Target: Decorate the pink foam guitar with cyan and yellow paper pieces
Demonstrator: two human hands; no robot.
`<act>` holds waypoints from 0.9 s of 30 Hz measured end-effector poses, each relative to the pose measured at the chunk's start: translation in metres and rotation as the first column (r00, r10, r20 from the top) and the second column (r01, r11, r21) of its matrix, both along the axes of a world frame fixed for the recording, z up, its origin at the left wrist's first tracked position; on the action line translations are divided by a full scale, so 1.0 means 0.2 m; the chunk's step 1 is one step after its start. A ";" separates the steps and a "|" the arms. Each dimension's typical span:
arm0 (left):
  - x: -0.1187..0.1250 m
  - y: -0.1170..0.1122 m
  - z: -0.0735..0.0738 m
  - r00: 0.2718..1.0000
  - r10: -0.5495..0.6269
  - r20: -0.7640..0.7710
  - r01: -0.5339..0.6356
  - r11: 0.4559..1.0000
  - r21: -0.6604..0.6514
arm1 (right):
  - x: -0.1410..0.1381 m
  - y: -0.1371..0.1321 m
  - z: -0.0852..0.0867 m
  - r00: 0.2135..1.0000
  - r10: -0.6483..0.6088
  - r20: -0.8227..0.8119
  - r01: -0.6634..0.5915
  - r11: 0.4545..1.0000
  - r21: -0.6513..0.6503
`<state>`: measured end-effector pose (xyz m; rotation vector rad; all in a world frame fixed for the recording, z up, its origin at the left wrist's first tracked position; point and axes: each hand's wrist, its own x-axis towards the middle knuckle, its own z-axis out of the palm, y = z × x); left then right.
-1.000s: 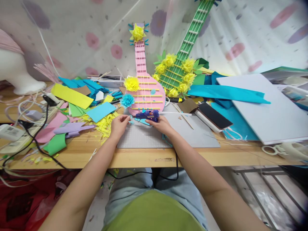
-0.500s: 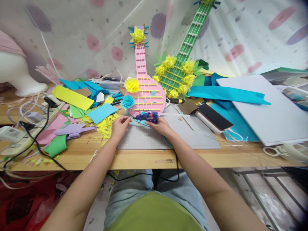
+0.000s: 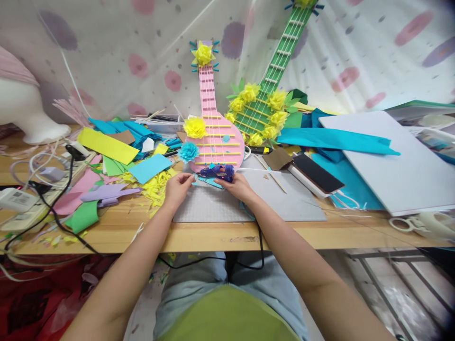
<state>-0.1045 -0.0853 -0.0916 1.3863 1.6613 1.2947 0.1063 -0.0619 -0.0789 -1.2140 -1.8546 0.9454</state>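
My right hand (image 3: 237, 185) is closed round a dark blue hot glue gun (image 3: 224, 172), whose nozzle points left and has a white glue stick in its back end. My left hand (image 3: 178, 187) is pinched just off the nozzle; a small light blue scrap shows at its fingertips, too small to make out fully. Right behind the glue gun stands a pink paper lute-like instrument (image 3: 222, 128) with white strings and yellow bars. A yellow paper flower (image 3: 195, 127) and a blue paper flower (image 3: 188, 151) sit on its left edge.
A grey cutting mat (image 3: 209, 208) lies under my hands. At left are paper scraps (image 3: 156, 189), a light blue sheet (image 3: 150, 168) and a power strip (image 3: 46, 199). A green instrument (image 3: 256, 113) leans behind. At right lie a phone (image 3: 319, 172), a white board (image 3: 401, 166) and scissors (image 3: 405, 223).
Almost nothing differs. My hands and the glue gun stay in the same place, and the view has shifted very slightly.
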 end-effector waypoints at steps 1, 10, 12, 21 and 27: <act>0.00 0.00 0.00 1.000 -0.001 -0.008 0.001 1.000 -0.002 | 0.00 0.00 -0.01 1.000 -0.006 -0.005 0.006 1.000 0.003; 0.00 0.01 -0.02 0.999 0.033 0.002 -0.033 0.999 0.008 | 0.02 0.00 0.02 0.962 -0.184 -0.203 0.174 0.983 -0.066; 0.00 0.01 -0.02 0.999 0.043 0.024 -0.044 0.999 0.017 | 0.07 0.01 0.05 0.923 -0.253 -0.289 0.235 0.967 -0.096; -0.03 0.02 0.01 0.981 0.150 0.119 -0.156 0.987 0.044 | 0.45 0.15 0.04 0.630 -0.590 -0.505 0.650 0.757 -0.073; -0.07 0.02 0.03 0.960 0.237 0.149 -0.253 0.962 0.100 | 0.52 0.18 -0.04 0.701 -0.694 -0.161 0.678 0.720 -0.149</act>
